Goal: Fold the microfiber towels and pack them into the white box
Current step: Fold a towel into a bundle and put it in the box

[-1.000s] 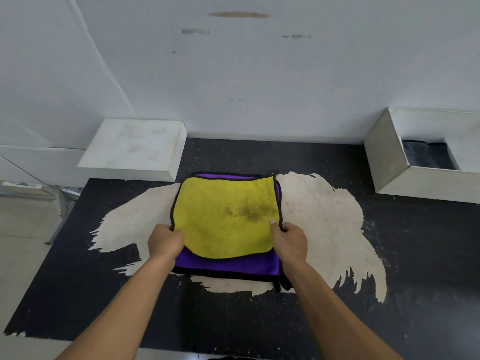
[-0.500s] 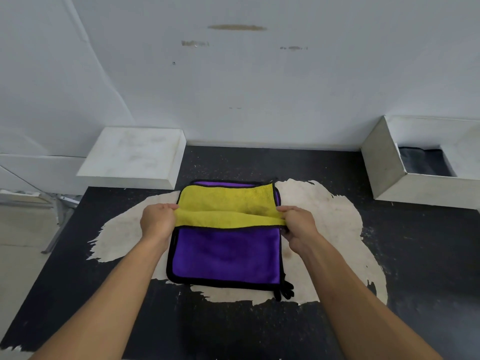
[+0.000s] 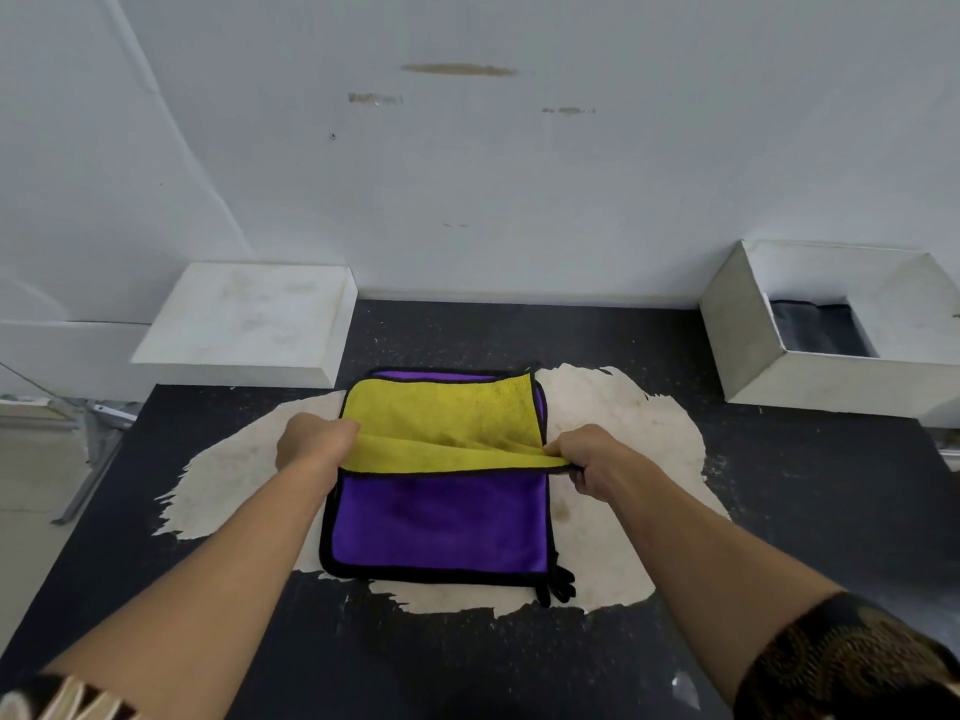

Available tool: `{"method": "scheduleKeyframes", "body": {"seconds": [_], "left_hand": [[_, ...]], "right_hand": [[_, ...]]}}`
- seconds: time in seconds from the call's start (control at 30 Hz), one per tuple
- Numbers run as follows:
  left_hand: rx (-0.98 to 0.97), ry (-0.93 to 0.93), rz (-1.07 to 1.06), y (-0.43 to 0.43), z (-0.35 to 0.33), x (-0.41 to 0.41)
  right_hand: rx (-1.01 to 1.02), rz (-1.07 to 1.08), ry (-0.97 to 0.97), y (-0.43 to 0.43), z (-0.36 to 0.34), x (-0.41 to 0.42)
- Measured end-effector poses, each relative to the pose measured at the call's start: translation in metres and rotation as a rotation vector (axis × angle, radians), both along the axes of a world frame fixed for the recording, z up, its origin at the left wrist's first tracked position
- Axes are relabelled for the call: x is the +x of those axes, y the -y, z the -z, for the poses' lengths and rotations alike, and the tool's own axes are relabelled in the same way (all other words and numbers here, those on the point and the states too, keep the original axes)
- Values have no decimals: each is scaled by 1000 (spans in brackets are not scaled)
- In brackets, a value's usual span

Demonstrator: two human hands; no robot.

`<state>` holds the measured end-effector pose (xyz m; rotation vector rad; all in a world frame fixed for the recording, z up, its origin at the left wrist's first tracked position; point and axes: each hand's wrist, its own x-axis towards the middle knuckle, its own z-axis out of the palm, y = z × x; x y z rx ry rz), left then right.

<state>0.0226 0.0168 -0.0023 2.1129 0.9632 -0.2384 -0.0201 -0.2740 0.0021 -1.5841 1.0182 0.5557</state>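
Towel (image 3: 436, 517) lies flat at the table (image 3: 779, 511) centre, on a pale worn patch (image 3: 623, 407), purple face up with black binding all round. A yellow layer (image 3: 441, 413) covers its 12 o'clock half, and I hold that layer's near edge raised off the purple. My left hand (image 3: 317, 441) takes the edge at the towel's 9 o'clock side and my right hand (image 3: 587, 459) takes it at 3 o'clock. With one grip at each end the edge runs taut and straight, so I judge the flap can travel square without sagging mid-span. On the right, the thumb is on top and the fingers (image 3: 581, 478) curl beneath, pinching the corner. On the left, the back of the hand faces me and the fingers are tucked out of sight. The cloth rises into that hand, so I take it for a pinch too. I cannot tell how many layers or separate towels make up the stack. A purple sliver shows past the yellow at 12 o'clock, and black loops (image 3: 558, 589) bunch at the 5 o'clock corner. The white box (image 3: 748, 356) sits at 2 o'clock, well apart from the towel, open side up and cut by the frame edge. Something dark (image 3: 815, 330) lies inside it, not identifiable. A white block (image 3: 244, 319) sits at 10 o'clock; I cannot tell whether it is a lid or solid.
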Motion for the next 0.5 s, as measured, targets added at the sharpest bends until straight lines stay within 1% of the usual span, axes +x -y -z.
{"method": "scheduleKeyframes", "body": {"seconds": [0.07,0.13,0.23,0.3,0.4,0.5], "left_hand": [[142,-24,80,4,-10,1],[139,43,136,13,-21,6],[3,221,192,37,-39,19],[-75,300,201,58,-52,29],[-239,334,203,87,-63,48],[-353,317,219,120,-70,65]], "right_hand": [[1,5,-10,6,-10,4],[13,40,10,14,-20,10],[108,147,134,34,-39,23],[170,245,249,55,-56,29],[187,342,366,88,-74,34],[165,378,403,121,-82,34]]}}
